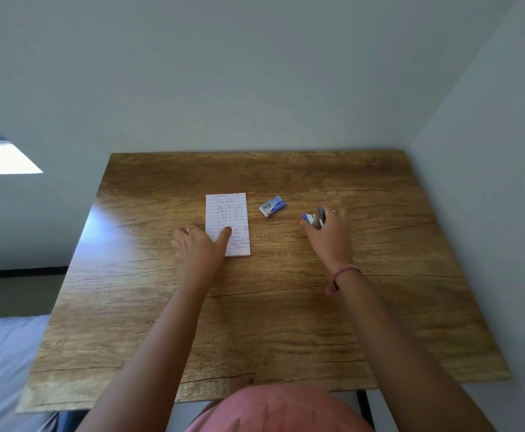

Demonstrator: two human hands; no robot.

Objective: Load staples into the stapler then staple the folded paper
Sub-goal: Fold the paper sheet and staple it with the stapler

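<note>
A folded lined paper (227, 213) with handwriting lies flat in the middle of the wooden table (286, 322). My left hand (200, 247) rests on the paper's near left corner, thumb pressed on the sheet, fingers spread on the table. To the right, my right hand (329, 233) is closed around a small blue and white stapler (313, 218), which pokes out past the fingers. A small blue staple box (272, 206) lies between the paper and the stapler, untouched.
The table sits in a corner, with walls close behind it and along its right side. A bed with a pale sheet (2, 353) lies to the left. A pink garment (273, 410) shows at the near edge.
</note>
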